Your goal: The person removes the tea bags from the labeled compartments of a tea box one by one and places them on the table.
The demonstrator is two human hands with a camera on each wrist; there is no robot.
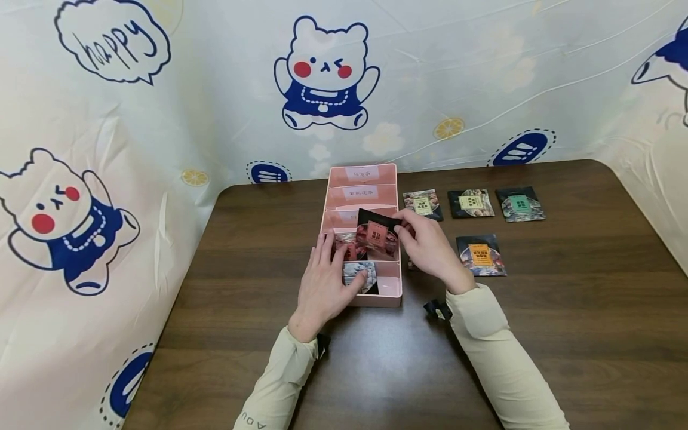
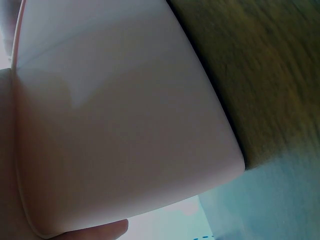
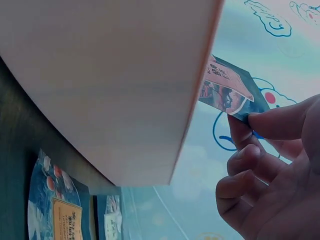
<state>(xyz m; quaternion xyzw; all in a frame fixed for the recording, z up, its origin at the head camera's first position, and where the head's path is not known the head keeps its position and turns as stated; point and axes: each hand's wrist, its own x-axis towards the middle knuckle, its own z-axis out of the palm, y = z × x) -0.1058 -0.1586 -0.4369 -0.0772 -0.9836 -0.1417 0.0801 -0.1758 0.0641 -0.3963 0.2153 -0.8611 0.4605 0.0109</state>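
My right hand (image 1: pixel 432 246) pinches the upper right corner of a black and red sachet (image 1: pixel 376 235) between thumb and forefinger. The sachet leans over the second compartment from the front of a pink divided box (image 1: pixel 371 303). Another red sachet (image 1: pixel 344 239) lies in that compartment, partly covered by my left fingers. My left hand (image 1: pixel 325 286) lies over the box's left rim with its fingers stretched out. Its thumb reaches across a pale blue sachet (image 1: pixel 353 270) in the front compartment. From the left wrist, the box wall (image 2: pixel 125 125) fills most of the view.
Right of the box lie several sachets: a pale green-labelled one (image 1: pixel 423 206), another beside it (image 1: pixel 473 203), a teal-labelled one (image 1: pixel 520 203) and an orange-labelled one (image 1: pixel 481 255). White paper labels (image 1: pixel 361 173) mark the rear compartments. A printed cloth (image 1: pixel 215 89) hangs behind the brown table (image 1: pixel 242 251).
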